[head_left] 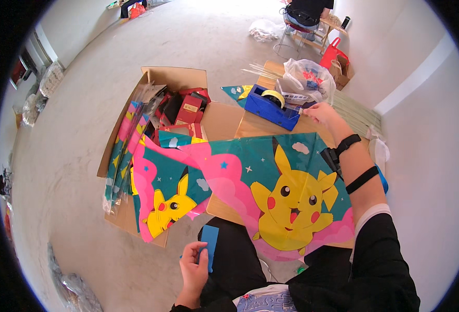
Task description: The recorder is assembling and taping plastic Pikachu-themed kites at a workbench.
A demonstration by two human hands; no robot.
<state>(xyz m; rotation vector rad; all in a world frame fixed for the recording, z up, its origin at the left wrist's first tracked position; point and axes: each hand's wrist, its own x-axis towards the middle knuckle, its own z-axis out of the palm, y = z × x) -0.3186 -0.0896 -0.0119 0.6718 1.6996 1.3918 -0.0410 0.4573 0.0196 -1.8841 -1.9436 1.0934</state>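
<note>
My left hand (194,268) is closed around a flat blue rectangular strip (209,244), held upright over my leg. My right hand (320,113) reaches out to the front end of a blue tape dispenser (273,112). Its fingers pinch the end of the tape there. A yellowish roll of tape (274,97) sits in the dispenser. Below my right forearm, a thin printed sheet (291,208) in green and pink, with a yellow cartoon character, covers the table and hangs over its near edge. Its left part drapes toward a carton, showing a second yellow figure.
An open carton (175,78) of red boxes and more printed sheets stands on the left. Behind the dispenser on the wooden table (250,122) lie a white plastic bag (307,75) and thin sticks (356,112). A person sits on a chair (298,23) farther back, near a red bag (334,54).
</note>
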